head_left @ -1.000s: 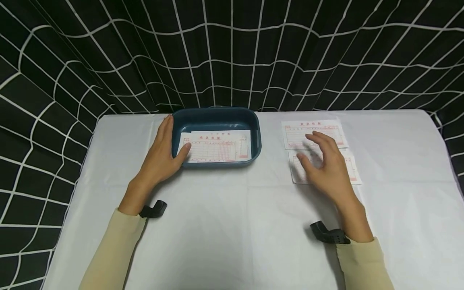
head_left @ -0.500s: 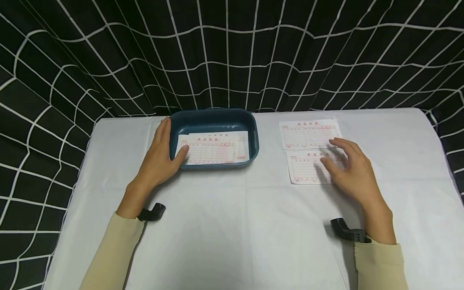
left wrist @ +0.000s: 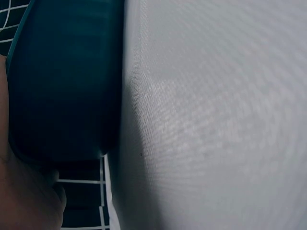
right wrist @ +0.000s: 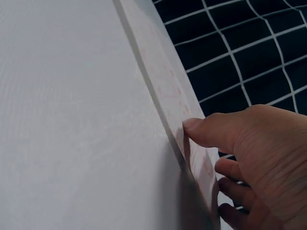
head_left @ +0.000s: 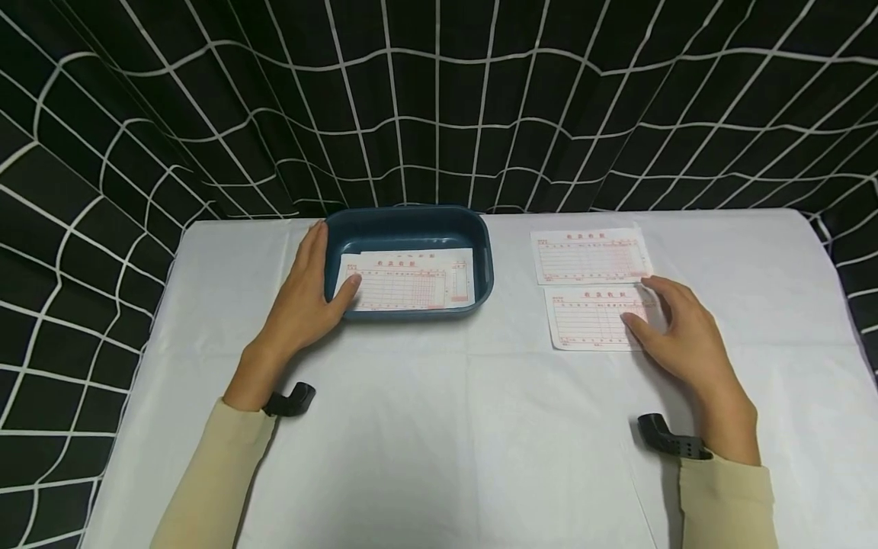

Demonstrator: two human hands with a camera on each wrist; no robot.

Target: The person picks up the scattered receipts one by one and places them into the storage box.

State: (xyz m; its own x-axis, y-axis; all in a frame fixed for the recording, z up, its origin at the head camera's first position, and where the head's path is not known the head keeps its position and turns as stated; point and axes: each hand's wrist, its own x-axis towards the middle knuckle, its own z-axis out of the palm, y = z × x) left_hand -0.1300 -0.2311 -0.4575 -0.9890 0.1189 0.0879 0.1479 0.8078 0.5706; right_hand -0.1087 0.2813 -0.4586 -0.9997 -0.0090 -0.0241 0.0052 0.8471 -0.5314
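The near receipt lies flat on the white table, on the right side, just in front of a second receipt. The right hand rests on its right end: the thumb presses on top of the paper and the other fingers curl at its far right edge, so the hand pinches the sheet, which is not yet lifted as far as I can see. One receipt in the tray already lies inside the blue tray, which stands left of the middle of the table. The left hand grips the left wall of the tray, thumb inside on the paper. I judge that one sheet is put away and two are left, and the near one is now being picked up.

The right wrist view shows what the head view does not: the thumb pushes on the paper's edge and this edge stands a little raised from the table. The left wrist view shows only the tray's outer wall and the cloth; no paper is visible there.
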